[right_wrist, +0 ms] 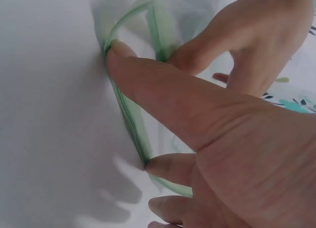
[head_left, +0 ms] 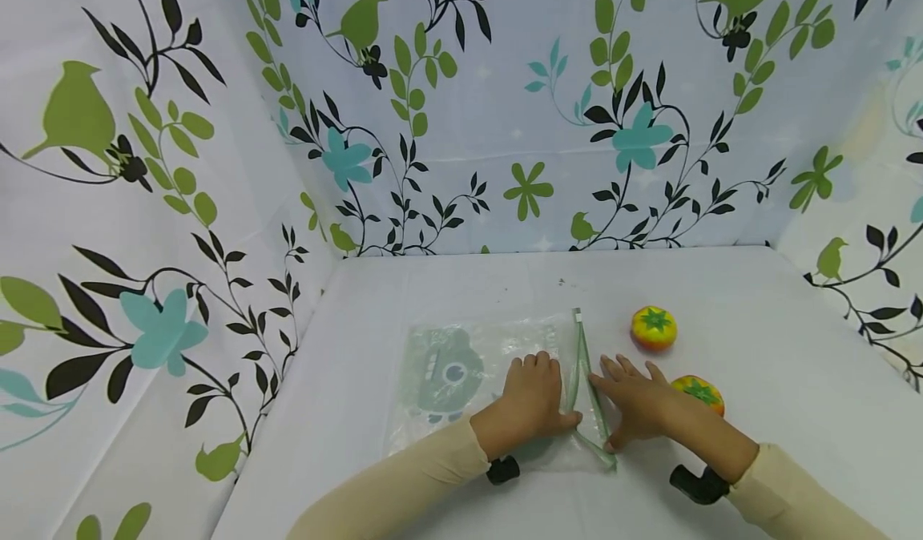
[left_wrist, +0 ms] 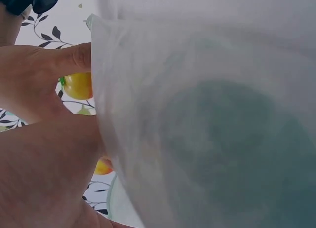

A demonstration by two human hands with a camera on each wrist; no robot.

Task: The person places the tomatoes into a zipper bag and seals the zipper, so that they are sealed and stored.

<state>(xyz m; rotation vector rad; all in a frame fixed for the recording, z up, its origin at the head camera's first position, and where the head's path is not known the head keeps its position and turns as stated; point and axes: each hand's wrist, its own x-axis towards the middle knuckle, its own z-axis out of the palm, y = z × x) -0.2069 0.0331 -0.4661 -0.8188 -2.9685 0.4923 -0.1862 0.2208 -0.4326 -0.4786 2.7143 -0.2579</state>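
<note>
A clear zip bag [head_left: 490, 348] with a green animal print lies flat, its green-edged mouth [head_left: 593, 388] parted toward the right. My left hand [head_left: 530, 400] holds the upper layer at the mouth, thumb along the green strip. From the other side, my right hand [head_left: 638, 400] touches the far green edge with its thumb [right_wrist: 148, 77] and a finger [right_wrist: 173, 169], spread apart along it. Much of the left wrist view is covered by the bag's film [left_wrist: 148, 90], which hides part of my left hand. No contents show inside.
Two yellow-red toy fruits with green leafy tops sit to the right: one fruit [head_left: 654, 328] behind my right hand, the other fruit [head_left: 699, 394] partly behind its wrist. A white table [head_left: 346, 444] meets a leaf-and-bird patterned cloth [head_left: 461, 123] at the back and sides.
</note>
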